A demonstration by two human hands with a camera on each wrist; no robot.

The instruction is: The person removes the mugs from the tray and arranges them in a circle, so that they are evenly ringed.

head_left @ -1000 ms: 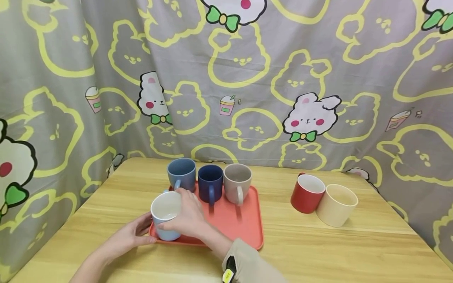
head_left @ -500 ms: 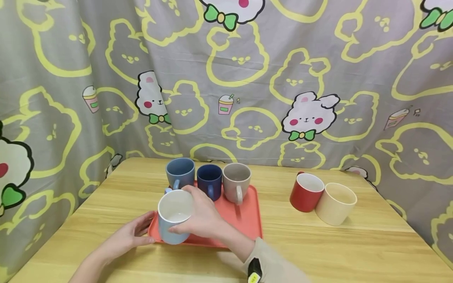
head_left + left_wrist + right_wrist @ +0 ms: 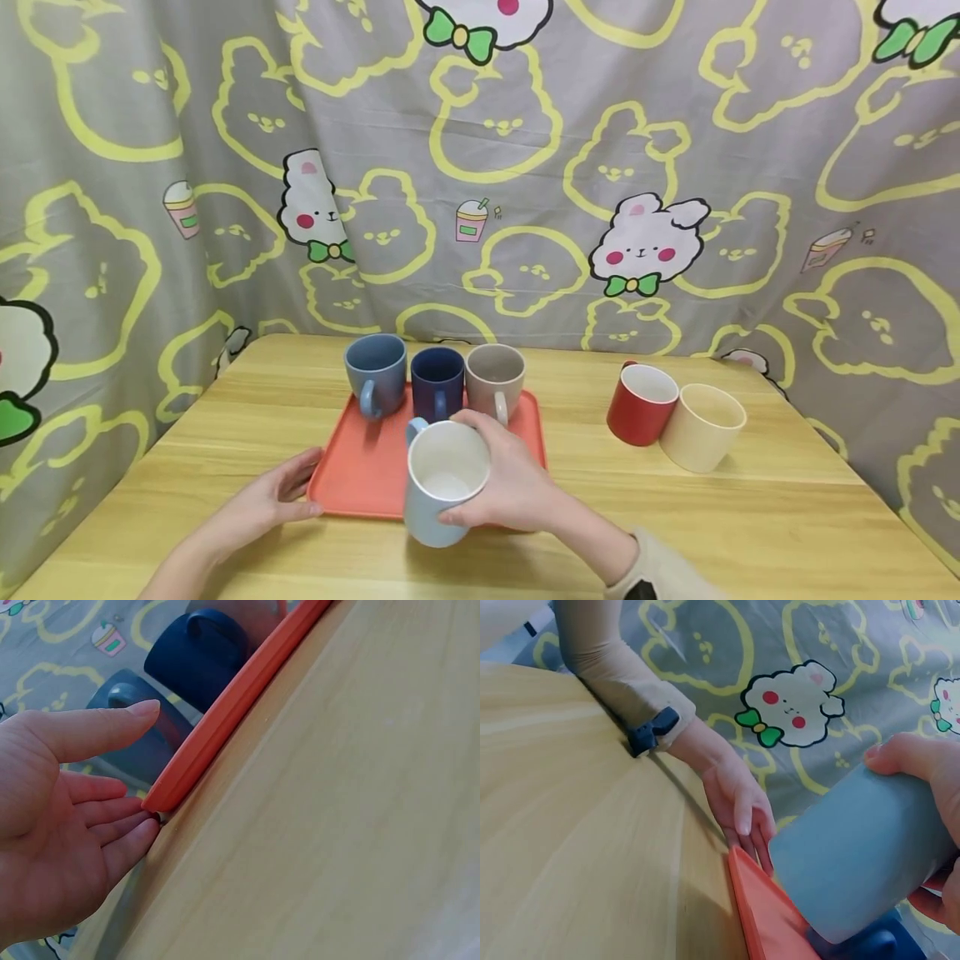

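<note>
Light-blue cylindrical mug point(image 3: 432, 506) is gripped by the right hand point(image 3: 510, 483) at the near edge of the coral-red rectangular tray point(image 3: 366, 477); the left hand point(image 3: 262, 504), thumb spread from fingers, touches its near left corner.

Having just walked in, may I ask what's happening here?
A person's right hand grips a light blue mug at the near edge of a red tray; the left hand is at its left corner. A slate-blue mug, navy mug and grey mug stand on the tray, with a red mug and cream cup to its right.
</note>
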